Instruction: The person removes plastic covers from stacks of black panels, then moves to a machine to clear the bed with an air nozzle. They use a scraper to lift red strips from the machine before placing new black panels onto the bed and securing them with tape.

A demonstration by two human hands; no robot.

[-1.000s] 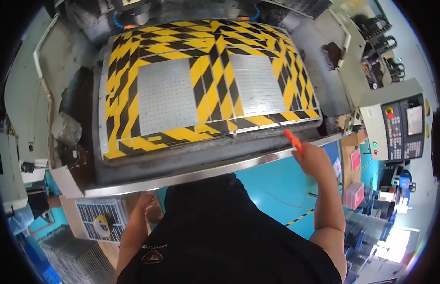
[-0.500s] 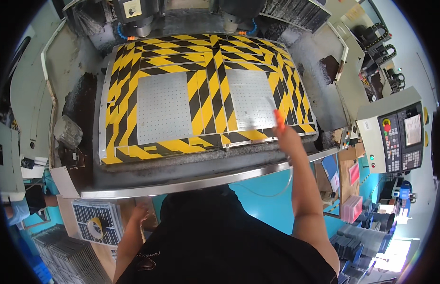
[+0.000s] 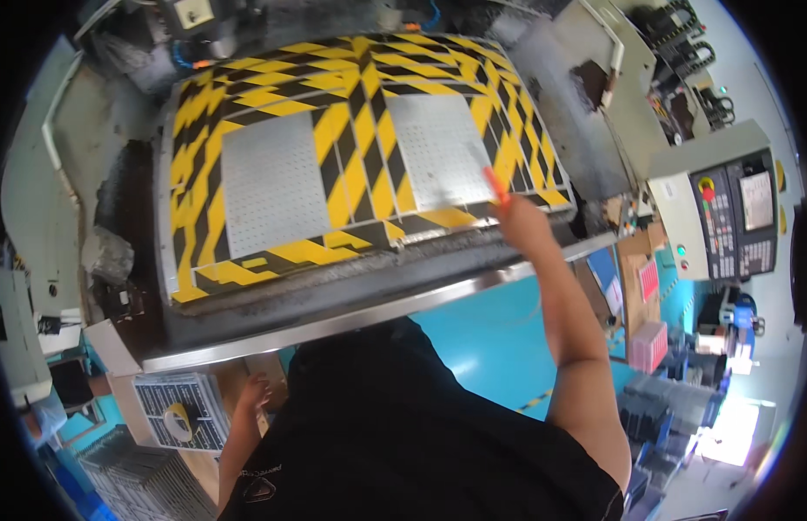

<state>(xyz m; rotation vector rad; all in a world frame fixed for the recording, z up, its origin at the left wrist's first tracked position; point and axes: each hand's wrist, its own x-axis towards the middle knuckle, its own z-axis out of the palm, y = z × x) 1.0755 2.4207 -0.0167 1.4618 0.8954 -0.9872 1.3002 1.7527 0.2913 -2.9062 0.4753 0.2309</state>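
Observation:
My right hand is closed around an orange air blow gun. Its nozzle is blurred and points toward the right-hand perforated metal plate. This plate and a second perforated plate lie bare within a machine bed covered in yellow-and-black striped tape. Down at my left side hangs my left hand, fingers loosely bent and apart, with nothing visible in it. It is beside a wooden surface, near a stack of dark-patterned panels.
A metal rail runs between my body and the bed. At right stands a control panel with buttons and a screen. A tape roll lies on the panels. Spindle heads hang at the back. Pink trays sit at the right.
My view has tilted and shifted, so the bed appears higher and further left. My right hand still grips the blow gun over the bed's front right. The left hand remains low.

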